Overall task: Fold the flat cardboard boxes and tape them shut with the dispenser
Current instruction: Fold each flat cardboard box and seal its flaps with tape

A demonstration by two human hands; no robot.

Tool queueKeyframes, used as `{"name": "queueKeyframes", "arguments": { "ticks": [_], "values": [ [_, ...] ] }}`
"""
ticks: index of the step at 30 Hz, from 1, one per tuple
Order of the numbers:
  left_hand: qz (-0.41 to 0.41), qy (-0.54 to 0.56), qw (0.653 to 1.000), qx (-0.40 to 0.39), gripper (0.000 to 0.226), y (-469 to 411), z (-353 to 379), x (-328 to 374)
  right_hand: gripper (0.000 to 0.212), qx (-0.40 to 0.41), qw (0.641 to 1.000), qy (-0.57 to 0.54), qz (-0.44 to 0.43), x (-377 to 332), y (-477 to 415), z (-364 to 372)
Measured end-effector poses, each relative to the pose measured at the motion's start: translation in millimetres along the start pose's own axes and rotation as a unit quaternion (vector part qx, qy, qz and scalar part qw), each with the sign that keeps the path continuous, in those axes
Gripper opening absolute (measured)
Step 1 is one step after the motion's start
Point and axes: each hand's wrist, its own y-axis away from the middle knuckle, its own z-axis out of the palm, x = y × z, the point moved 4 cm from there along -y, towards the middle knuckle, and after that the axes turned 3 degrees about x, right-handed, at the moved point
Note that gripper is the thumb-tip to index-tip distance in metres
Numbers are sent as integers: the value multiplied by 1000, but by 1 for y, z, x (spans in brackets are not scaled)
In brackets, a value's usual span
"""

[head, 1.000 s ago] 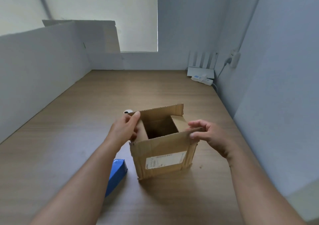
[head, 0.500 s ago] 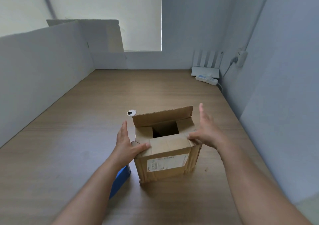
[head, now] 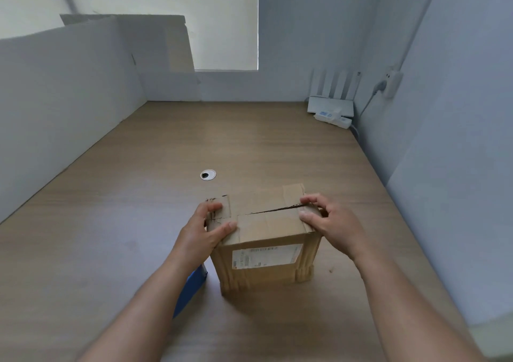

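Note:
A small brown cardboard box (head: 266, 261) stands on the wooden table (head: 125, 223) in front of me, a white label on its near side. Its top flaps are folded down and meet along a dark, slightly gaping seam. My left hand (head: 205, 234) lies over the box's top left edge, with thumb and fingers pressing on the flaps. At the right end of the seam, the fingertips of my right hand (head: 333, 225) press both flaps down. A blue object (head: 194, 286) lies on the table left of the box, mostly hidden by my left forearm.
A round cable grommet (head: 208, 174) sits in the table behind the box. A white router (head: 330, 106) and a power strip (head: 333, 119) occupy the far right corner. A white partition (head: 55, 98) runs along the left side and a wall (head: 444, 167) along the right.
The box's top was open, with the far flap standing up. Both hands have folded the flaps down, and the top is now closed under them.

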Motion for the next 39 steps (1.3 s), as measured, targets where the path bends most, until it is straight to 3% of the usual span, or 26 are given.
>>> {"name": "queueKeyframes", "arguments": {
  "ticks": [2, 8, 13, 16, 23, 27, 39],
  "values": [
    [7, 6, 1000, -6, 47, -2, 5, 1, 26, 17, 998, -57, 13, 9, 7, -2],
    [11, -12, 1000, -17, 43, -15, 18, 9, 28, 50, 997, -52, 35, 16, 2, -9],
    [7, -20, 1000, 10, 40, -22, -6, 1, 33, 29, 998, -57, 20, 0, -1, 14],
    [33, -3, 999, 31, 39, -19, -17, 5, 36, 57, 995, -78, 11, -1, 5, 22],
    [55, -47, 997, 17, 36, -31, 12, 10, 42, 64, 997, -6, 38, 1, -20, 2],
    [49, -116, 991, -38, 41, -46, 36, -8, 36, 45, 996, 36, 71, 25, -15, 6],
    [55, -105, 991, -63, 32, -36, 36, -31, 38, 49, 994, -21, 93, 43, 10, 23]
  ]
}}
